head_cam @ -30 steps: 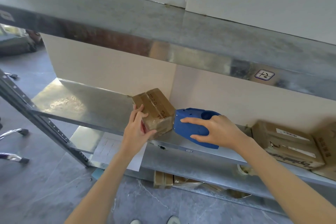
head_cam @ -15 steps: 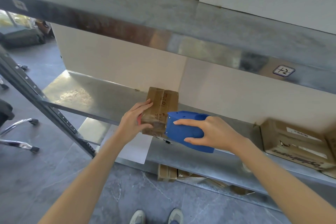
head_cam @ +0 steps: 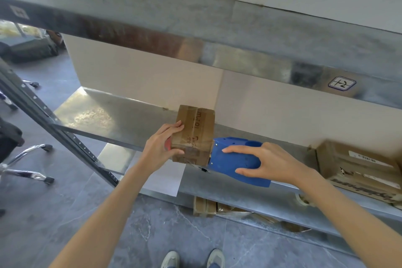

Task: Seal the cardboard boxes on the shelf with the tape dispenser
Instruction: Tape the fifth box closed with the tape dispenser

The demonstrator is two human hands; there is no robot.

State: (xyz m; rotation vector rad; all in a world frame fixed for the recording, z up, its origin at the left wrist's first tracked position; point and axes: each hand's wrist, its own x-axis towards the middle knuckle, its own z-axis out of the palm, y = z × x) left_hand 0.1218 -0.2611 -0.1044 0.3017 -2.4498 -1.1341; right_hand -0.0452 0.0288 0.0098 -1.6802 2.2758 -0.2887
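1. Looking down: shoes [head_cam: 191, 259] on the grey floor [head_cam: 65, 213] at the near edge of view. Both forearms reach up and forward to the shelf [head_cam: 121, 119].
2. Left hand [head_cam: 159, 148]: grip closed on the left end of the box [head_cam: 194, 130], fingers over the top edge, thumb low on the near face. Something red sits between palm and box; cannot tell what it is.
3. Box: small, at the shelf's front edge, between the two hands. Cannot tell whether it rests on the shelf or is held just clear of it. Glossy tape already shows over the top and near face.
4. Right hand [head_cam: 267, 164]: grip wrapped on the blue dispenser [head_cam: 232, 159], fingers spread across its top, thumb underneath. The dispenser's nose touches the box's right end, low, near the front corner.
5. Step in hand (judgement): laying or finishing a strip at this box's right end. Sealing of this box looks well along.
6. Next move (judgement): the left hand braces the box against the push, and the dispenser is pressed flat, drawn along, then tilted to cut the tape. Risk: the box slides left or off the edge if the brace slackens.
7. Farther: a white sheet [head_cam: 165, 178] just below the box. Other boxes [head_cam: 356, 167] on the same shelf, well apart to the right. Flat cardboard [head_cam: 205, 208] on the level below. Upper shelf [head_cam: 195, 28] with a label [head_cam: 342, 83], pale wall behind.
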